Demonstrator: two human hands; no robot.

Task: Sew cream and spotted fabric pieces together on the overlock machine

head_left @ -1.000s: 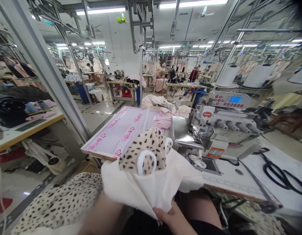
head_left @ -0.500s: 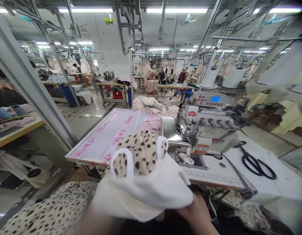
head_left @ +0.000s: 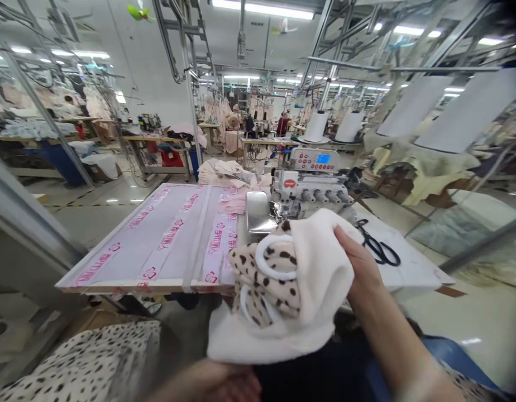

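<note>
My right hand point(head_left: 361, 262) grips the edge of a white fleece piece point(head_left: 320, 268), thumb on its outer face, and holds it up before the sewing machine. The piece looks like a hood: cream fabric with dark spots shows beside the white, along with two rounded ear shapes edged in white. My left hand point(head_left: 230, 384) is low at the bottom of the view, just below the hood's lower edge. It is blurred, and whether it touches the fabric is unclear. Behind the hood stands an overlock sewing machine point(head_left: 308, 184), its needle area partly covered.
The table point(head_left: 166, 234) left of the machine has a printed plastic cover. Black scissors point(head_left: 377, 248) lie at the right. Spotted fabric point(head_left: 90, 363) is piled at lower left, and pale pink cloth point(head_left: 228, 173) lies behind the table. Thread cones point(head_left: 417, 106) stand at upper right.
The hood has turned and moved right, its ears now facing sideways. My right hand has risen with it. My left hand has come down below the fabric. The view has swung right.
</note>
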